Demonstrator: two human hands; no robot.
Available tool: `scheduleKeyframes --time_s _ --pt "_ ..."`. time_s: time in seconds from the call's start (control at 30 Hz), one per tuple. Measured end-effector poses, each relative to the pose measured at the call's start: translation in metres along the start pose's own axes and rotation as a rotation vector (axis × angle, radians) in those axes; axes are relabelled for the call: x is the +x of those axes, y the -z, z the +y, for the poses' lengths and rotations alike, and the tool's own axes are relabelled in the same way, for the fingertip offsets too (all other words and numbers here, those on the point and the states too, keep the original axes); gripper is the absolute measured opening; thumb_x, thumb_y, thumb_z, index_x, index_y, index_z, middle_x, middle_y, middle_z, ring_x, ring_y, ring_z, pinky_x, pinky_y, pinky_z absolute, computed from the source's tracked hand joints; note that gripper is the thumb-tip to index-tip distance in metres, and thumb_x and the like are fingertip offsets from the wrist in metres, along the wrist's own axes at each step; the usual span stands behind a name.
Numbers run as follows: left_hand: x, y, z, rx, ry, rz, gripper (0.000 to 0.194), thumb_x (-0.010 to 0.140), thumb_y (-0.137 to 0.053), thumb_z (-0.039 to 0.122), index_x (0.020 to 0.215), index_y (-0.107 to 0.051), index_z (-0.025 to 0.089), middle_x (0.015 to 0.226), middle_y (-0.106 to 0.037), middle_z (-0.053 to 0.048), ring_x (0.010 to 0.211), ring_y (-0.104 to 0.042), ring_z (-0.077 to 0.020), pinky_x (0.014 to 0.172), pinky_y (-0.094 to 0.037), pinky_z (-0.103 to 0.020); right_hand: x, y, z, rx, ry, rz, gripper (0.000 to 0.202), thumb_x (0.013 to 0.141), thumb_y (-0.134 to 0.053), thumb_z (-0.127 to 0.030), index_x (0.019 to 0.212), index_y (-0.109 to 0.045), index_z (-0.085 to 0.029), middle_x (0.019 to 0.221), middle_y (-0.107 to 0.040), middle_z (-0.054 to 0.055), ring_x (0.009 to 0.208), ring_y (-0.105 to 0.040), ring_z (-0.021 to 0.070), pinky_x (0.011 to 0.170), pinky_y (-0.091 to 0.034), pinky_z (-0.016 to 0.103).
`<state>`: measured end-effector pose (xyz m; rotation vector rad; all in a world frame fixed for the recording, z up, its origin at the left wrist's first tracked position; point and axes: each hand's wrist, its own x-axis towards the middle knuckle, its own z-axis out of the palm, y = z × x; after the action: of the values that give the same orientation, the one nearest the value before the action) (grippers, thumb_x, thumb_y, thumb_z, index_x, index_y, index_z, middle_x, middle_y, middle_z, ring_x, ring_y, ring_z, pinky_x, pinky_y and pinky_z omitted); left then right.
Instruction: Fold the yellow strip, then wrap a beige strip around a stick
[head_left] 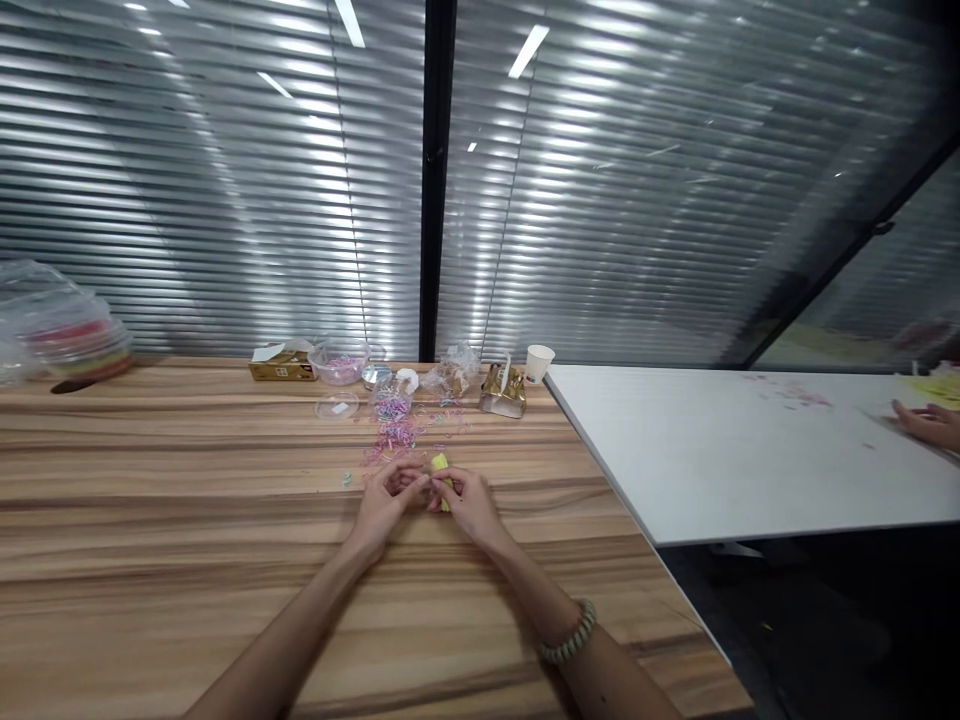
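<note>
Over the wooden table, my right hand (466, 505) closes its fingers around a small yellow piece (439, 463), whose exact kind I cannot make out. My left hand (391, 500) meets it from the left, thumb and fingers pinched together by the right fingertips. Whatever lies between the left fingers is too small to name. Just beyond the hands spreads a loose pile of tiny pink and purple bands (396, 434). A clear bag or tub of mixed bands (391, 404) stands behind the pile.
Along the back edge are a gold box (282, 363), a clear bowl (339, 364), a crumpled gold pack (502, 392) and a paper cup (538, 363). Plastic-wrapped containers (75, 345) stand far left. Another person's hand (930, 424) rests over the white table (720, 450) at right.
</note>
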<state>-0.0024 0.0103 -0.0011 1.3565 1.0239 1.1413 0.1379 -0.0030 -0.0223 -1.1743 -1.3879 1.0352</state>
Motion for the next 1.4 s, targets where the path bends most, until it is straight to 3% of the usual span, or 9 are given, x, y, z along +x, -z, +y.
scheduleKeyframes --time_s 0.1,0.17,0.47,0.63,0.9,1.1,1.23,1.4 --pt "-0.002 -0.001 0.003 -0.066 0.038 -0.193 0.027 0.067 -0.066 0.033 0.082 -0.053 0.015 0.064 -0.060 0.000 0.060 -0.055 -0.0118 0.056 -0.042 -0.021 0.001 0.000 0.001 0.016 0.008 0.037 0.022 0.074 -0.052 -0.032 0.077 -0.063 -0.014 0.052 -0.060 0.001 0.049 -0.058 0.0146 0.051 -0.046 0.024" --pt "-0.002 -0.001 0.004 -0.078 0.048 -0.257 0.026 0.070 -0.063 0.035 0.081 -0.051 0.015 0.063 -0.058 0.001 0.053 -0.051 -0.0092 0.050 -0.038 -0.019 0.002 0.000 0.000 0.025 0.032 0.062 0.020 0.073 -0.052 -0.031 0.075 -0.062 -0.014 0.053 -0.059 0.000 0.048 -0.057 0.0139 0.050 -0.046 0.024" --pt "-0.005 -0.003 0.005 0.139 0.127 -0.324 0.036 0.070 -0.056 0.045 0.086 -0.060 0.013 0.067 -0.062 -0.002 0.034 -0.037 -0.0047 0.034 -0.028 -0.018 0.002 0.001 0.003 -0.050 0.073 0.214 0.018 0.074 -0.051 -0.029 0.076 -0.063 -0.016 0.060 -0.059 0.001 0.054 -0.054 0.0141 0.052 -0.044 0.024" --pt "-0.006 0.000 0.001 0.299 -0.004 -0.366 0.031 0.072 -0.056 0.039 0.084 -0.070 0.013 0.064 -0.066 -0.005 0.051 -0.050 -0.0115 0.047 -0.037 -0.020 0.001 0.003 0.002 -0.145 0.096 0.205 0.017 0.074 -0.051 -0.026 0.077 -0.065 -0.016 0.070 -0.062 0.004 0.065 -0.055 0.0161 0.060 -0.044 0.026" --pt "-0.002 0.006 -0.001 0.444 -0.104 -0.211 0.027 0.071 -0.055 0.037 0.070 -0.072 0.017 0.060 -0.067 -0.004 0.051 -0.052 -0.0147 0.049 -0.037 -0.023 -0.002 -0.002 -0.002 -0.080 0.130 0.074 0.016 0.076 -0.051 -0.025 0.075 -0.065 -0.017 0.072 -0.062 0.004 0.059 -0.055 0.0136 0.054 -0.045 0.023" --pt "-0.005 0.003 0.012 0.411 -0.090 -0.194 0.033 0.073 -0.053 0.040 0.056 -0.068 0.016 0.055 -0.065 -0.003 0.051 -0.053 -0.0150 0.051 -0.038 -0.023 -0.003 -0.001 -0.002 -0.031 0.140 -0.031 0.017 0.078 -0.049 -0.025 0.079 -0.064 -0.017 0.073 -0.060 0.003 0.052 -0.055 0.0108 0.052 -0.046 0.022" --pt "0.000 0.008 0.007 0.393 -0.068 -0.118 0.034 0.074 -0.052 0.041 0.065 -0.071 0.015 0.059 -0.067 -0.004 0.056 -0.056 -0.0173 0.052 -0.040 -0.024 -0.002 0.001 -0.002 -0.030 0.149 -0.046 0.021 0.081 -0.047 -0.029 0.085 -0.065 -0.018 0.068 -0.060 0.002 0.052 -0.055 0.0114 0.053 -0.047 0.024" --pt "0.006 0.014 -0.003 0.334 -0.077 0.004 0.029 0.072 -0.054 0.037 0.083 -0.071 0.016 0.080 -0.071 -0.006 0.076 -0.062 -0.0223 0.067 -0.047 -0.030 -0.004 0.000 0.000 0.052 0.081 -0.091 0.032 0.082 -0.046 -0.040 0.101 -0.062 -0.019 0.075 -0.061 0.004 0.050 -0.056 0.0113 0.048 -0.047 0.024"
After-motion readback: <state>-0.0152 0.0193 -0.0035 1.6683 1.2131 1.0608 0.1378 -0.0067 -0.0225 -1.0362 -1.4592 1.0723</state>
